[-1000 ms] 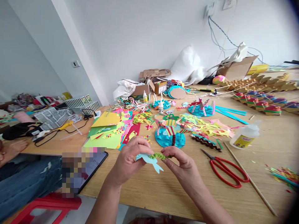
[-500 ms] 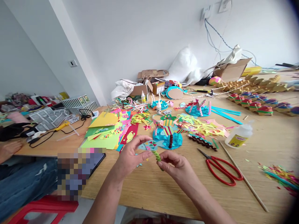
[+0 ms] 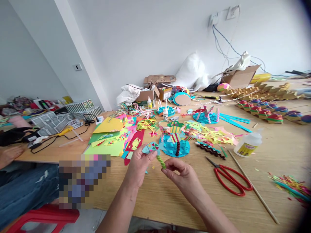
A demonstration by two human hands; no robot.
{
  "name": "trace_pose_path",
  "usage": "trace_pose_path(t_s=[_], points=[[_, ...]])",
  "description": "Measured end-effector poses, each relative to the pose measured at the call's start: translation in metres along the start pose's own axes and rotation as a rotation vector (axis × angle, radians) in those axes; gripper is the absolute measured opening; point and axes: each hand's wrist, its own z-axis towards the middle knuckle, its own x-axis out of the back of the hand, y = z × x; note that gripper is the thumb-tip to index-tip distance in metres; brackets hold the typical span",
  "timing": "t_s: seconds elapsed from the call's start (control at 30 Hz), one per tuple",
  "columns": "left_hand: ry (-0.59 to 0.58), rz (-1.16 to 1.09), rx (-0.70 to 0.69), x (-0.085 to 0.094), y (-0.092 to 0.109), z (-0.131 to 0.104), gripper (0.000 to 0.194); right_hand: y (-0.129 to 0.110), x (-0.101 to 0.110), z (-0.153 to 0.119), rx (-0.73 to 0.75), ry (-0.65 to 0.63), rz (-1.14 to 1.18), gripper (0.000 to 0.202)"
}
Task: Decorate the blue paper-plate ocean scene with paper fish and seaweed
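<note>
A light blue paper fish with coloured triangles is pinched between the thumb and fingers of my left hand. From the fish a twisted green pipe cleaner slants down to the right. My right hand is closed on its lower end with thumb and fingertips. Just behind my hands stands a blue round base with a dark brown twisted stem and several paper fish, one of them striped.
Red-handled scissors, a wooden stick and a glue bottle lie or stand at the right. Coloured paper sheets are at the left. Farther back is another blue base. A person's hand rests at the far left.
Both hands have shifted slightly left with the fish and green pipe cleaner. My right fingertips are now at the pipe cleaner's lower end, and more of it shows.
</note>
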Motion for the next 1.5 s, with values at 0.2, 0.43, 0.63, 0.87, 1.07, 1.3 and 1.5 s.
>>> trace_pose_path(t_s=[0.2,0.43,0.63,0.87,1.07,1.3,1.5], points=[[-0.002,-0.184,0.052,-0.007,-0.004,0.001,0.015,0.0,0.001,0.002,0.077,0.006,-0.156,0.011],[-0.004,-0.36,0.165,-0.014,-0.003,0.001,0.018,0.003,0.001,0.003,0.125,0.032,-0.302,0.011],[-0.024,-0.35,0.123,-0.013,-0.005,0.005,0.015,0.002,0.001,0.004,0.114,0.02,-0.33,0.011],[-0.093,-0.287,0.065,-0.007,-0.002,0.001,0.02,0.002,0.001,0.006,0.039,-0.017,-0.245,0.011],[-0.118,-0.244,0.039,-0.009,-0.005,0.001,0.014,0.001,0.0,0.007,0.022,-0.046,-0.192,0.011],[0.004,-0.344,0.067,-0.016,-0.006,0.004,0.014,0.001,-0.001,0.008,0.086,-0.011,-0.254,0.012],[-0.018,-0.459,0.162,-0.02,-0.007,0.006,0.019,0.008,-0.002,0.011,0.082,0.008,-0.345,0.012]])
